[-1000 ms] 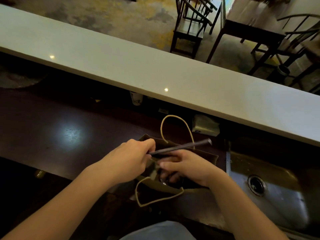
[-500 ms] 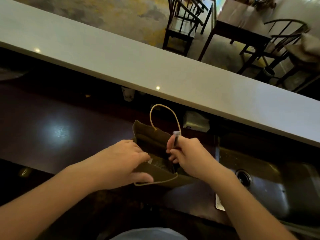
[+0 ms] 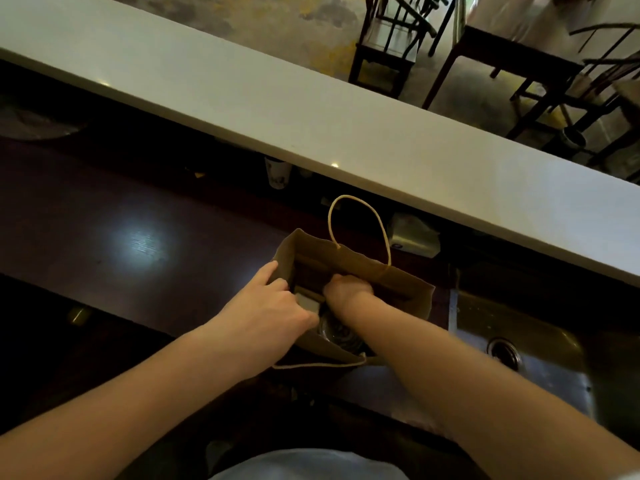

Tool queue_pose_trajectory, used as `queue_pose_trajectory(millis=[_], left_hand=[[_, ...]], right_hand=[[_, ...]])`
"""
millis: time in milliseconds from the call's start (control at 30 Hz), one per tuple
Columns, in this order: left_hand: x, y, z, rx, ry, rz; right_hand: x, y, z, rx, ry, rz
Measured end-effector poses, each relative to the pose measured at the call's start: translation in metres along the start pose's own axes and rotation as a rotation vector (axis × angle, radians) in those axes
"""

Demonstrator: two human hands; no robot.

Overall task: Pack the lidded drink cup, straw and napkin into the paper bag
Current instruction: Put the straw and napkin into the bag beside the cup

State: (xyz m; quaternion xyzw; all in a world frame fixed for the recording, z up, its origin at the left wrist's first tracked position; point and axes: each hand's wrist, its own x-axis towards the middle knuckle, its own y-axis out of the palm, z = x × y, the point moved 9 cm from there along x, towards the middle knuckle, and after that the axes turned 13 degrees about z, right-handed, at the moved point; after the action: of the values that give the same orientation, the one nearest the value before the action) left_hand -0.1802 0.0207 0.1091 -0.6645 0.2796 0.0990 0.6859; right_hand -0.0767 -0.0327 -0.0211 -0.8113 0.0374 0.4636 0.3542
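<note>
The brown paper bag stands open on the dark worktop, one twine handle sticking up from its far wall. My left hand grips the bag's near-left rim and holds the mouth apart. My right hand is down inside the bag, curled into a fist; the straw it holds is hidden under it. Below my right wrist the clear lid of the drink cup shows at the bag's bottom. A pale flat piece, probably the napkin, lies against the left inner wall.
A steel sink with a drain lies just right of the bag. A raised white counter runs across behind it, with a paper cup and a metal box beneath its edge. Chairs and tables stand beyond.
My right hand has gone down into the bag with the straw, which no longer shows. My left hand has shifted along the rim to the left side.
</note>
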Motion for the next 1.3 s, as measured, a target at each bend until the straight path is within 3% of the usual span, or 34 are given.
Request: queue_pose_trajectory(millis=[67,267,367,500,700,833,1067,1300], left_hand=[[-0.001,0.001,-0.002,-0.016,0.004,-0.006],[0.0,0.005,0.0,-0.045,-0.021,-0.039],[0.0,0.008,0.003,-0.068,-0.034,-0.041],[0.001,0.003,0.005,-0.11,-0.034,-0.061],[0.001,0.002,0.005,-0.092,-0.022,-0.059],[0.002,-0.003,0.006,-0.07,-0.011,-0.039],[0.006,-0.007,0.007,-0.07,0.034,-0.025],[-0.001,-0.024,0.008,-0.197,0.216,-0.179]], right_hand=[[0.01,0.003,0.002,-0.046,0.017,-0.005],[0.028,0.017,0.009,0.179,-0.083,0.071],[0.028,0.02,0.01,0.28,-0.213,0.19],[0.033,0.026,0.001,0.444,-0.195,0.34],[0.019,0.019,0.002,0.422,-0.257,0.356],[-0.039,-0.012,-0.03,0.502,-0.303,0.221],[-0.19,-0.001,-0.13,1.238,-0.28,-0.418],[-0.188,0.095,-0.106,1.509,-0.081,-0.376]])
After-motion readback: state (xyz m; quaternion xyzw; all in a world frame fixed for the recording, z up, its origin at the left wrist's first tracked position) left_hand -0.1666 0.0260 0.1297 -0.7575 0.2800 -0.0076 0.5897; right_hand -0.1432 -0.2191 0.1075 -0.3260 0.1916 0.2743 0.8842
